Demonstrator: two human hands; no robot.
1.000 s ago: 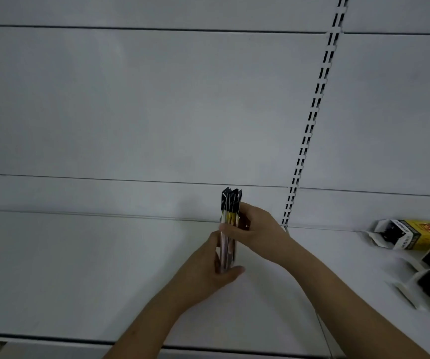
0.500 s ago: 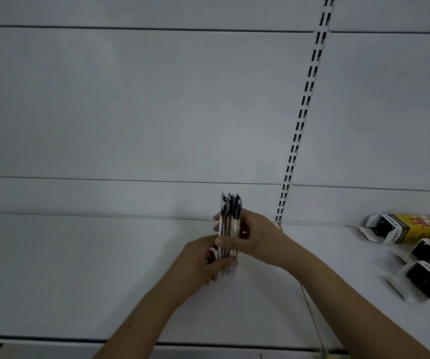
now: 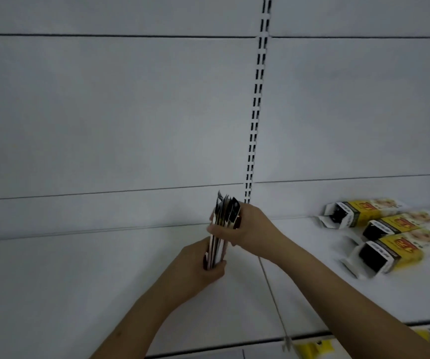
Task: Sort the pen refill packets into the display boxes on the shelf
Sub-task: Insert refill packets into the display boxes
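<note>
The packets (image 3: 221, 229) have fanned slightly; left hand (image 3: 201, 265) grips below, right hand (image 3: 245, 229) pinches above. Square them before boxing.

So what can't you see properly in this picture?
- Head view: how many packets there are; the left hand and right hand cover the stack.
- Lettering on the three display boxes: blurred.
- Yellow thing at the bottom: cut off by the edge.
</note>
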